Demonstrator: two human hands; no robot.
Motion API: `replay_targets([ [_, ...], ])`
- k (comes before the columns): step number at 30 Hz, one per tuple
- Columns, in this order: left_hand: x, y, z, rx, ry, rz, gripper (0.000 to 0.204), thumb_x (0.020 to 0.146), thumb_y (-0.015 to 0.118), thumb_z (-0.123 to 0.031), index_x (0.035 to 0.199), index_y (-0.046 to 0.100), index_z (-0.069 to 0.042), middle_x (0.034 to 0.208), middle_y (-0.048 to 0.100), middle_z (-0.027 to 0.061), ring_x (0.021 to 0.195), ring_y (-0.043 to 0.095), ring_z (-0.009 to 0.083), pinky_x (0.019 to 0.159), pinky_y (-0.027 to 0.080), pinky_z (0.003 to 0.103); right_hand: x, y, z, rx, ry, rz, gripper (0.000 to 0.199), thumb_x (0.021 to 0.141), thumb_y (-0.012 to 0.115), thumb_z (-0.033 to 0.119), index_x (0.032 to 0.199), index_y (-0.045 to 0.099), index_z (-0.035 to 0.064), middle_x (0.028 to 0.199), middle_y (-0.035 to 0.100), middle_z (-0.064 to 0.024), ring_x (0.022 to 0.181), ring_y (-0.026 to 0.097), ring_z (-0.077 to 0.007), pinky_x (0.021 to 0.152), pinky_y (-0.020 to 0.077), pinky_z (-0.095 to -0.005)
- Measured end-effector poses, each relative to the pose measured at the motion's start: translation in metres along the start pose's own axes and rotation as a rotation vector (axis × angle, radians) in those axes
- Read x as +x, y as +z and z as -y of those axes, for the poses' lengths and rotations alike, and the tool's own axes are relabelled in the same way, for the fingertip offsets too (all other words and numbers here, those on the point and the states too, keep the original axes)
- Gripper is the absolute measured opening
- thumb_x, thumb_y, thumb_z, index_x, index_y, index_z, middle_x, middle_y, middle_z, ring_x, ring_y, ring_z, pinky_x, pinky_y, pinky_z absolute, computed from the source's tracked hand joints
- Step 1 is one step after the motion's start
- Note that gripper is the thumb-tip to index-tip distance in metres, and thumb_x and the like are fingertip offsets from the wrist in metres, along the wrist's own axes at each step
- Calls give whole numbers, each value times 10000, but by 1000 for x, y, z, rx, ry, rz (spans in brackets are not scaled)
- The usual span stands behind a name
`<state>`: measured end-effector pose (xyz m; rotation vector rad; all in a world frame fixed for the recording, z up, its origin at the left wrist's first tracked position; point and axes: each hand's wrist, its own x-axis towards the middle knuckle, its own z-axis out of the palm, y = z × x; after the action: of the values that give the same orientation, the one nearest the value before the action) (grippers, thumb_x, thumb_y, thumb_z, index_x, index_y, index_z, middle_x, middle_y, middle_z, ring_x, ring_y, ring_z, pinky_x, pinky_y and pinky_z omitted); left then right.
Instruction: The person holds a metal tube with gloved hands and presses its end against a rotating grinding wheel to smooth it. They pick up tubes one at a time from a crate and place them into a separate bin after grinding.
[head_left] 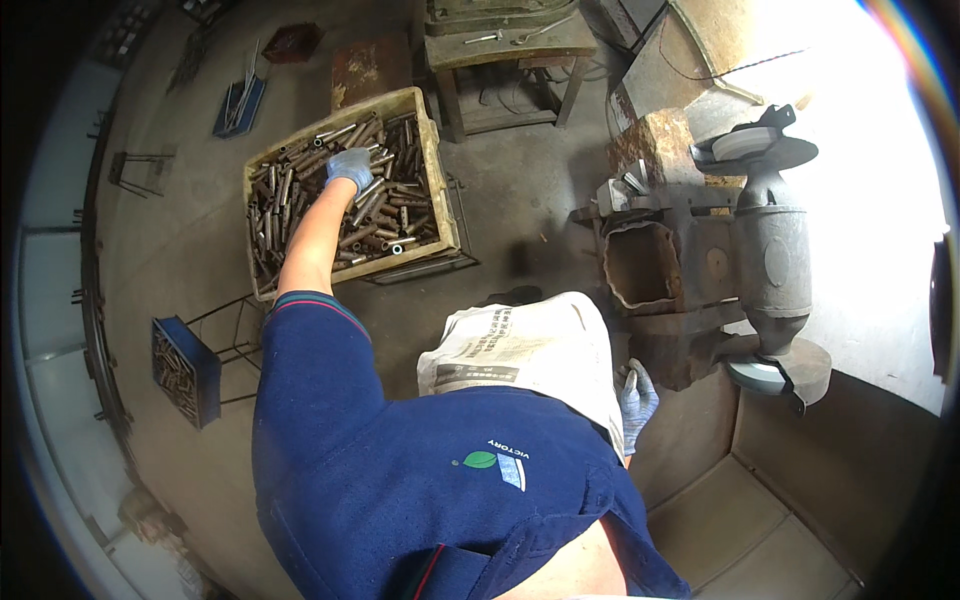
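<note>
My left hand, in a blue-grey glove, reaches down onto the heap of metal tubes in a pale yellow crate. Its fingers look curled in among the tubes; whatever they grip is hidden beneath the hand. The tubes are short, some dark and rusty, others shiny, lying in all directions. My right hand, in a similar glove, is low beside the white printed apron over my lap. Its fingers are stretched and somewhat apart, and I see nothing held in them.
A grey bench grinder with two wheels stands at the right, beside a rusty metal box. A blue bin of small metal parts sits on a stand at the left. Farther off are a worn table and another blue bin.
</note>
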<state>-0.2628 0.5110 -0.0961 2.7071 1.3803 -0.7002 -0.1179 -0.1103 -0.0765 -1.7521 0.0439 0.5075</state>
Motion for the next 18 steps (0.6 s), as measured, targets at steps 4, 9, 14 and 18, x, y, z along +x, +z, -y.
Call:
replay_targets([
  [4,-8,-7,0,121,73,-40,218,768,549,-119,926,682,-49,991,647,172,942,631,319,776,507,430,0,1,-3,63,26,0,241,873,569,26,1087,583,-84,1055,617,-156,854,617,-180,757,541,-296],
  [9,-37,-55,-27,-281,198,-290,215,802,605,-166,979,657,-54,900,671,142,813,653,277,723,514,382,-6,7,16,-55,-124,-30,227,847,573,-14,1062,602,-81,1036,635,-146,886,618,-182,787,522,-288],
  [14,-117,-100,-167,-1262,678,125,201,844,614,-69,1020,624,26,773,642,42,661,598,87,594,499,234,-2,31,92,-150,-480,68,397,707,693,100,1066,612,-48,1082,627,-162,986,609,-226,847,490,-325],
  [18,-185,-113,-296,-1276,1048,532,249,844,623,-73,1062,601,45,830,643,42,705,584,86,645,499,231,12,30,133,-305,-689,21,423,670,702,139,1062,625,-1,1212,546,-190,1070,572,-326,901,462,-365],
])
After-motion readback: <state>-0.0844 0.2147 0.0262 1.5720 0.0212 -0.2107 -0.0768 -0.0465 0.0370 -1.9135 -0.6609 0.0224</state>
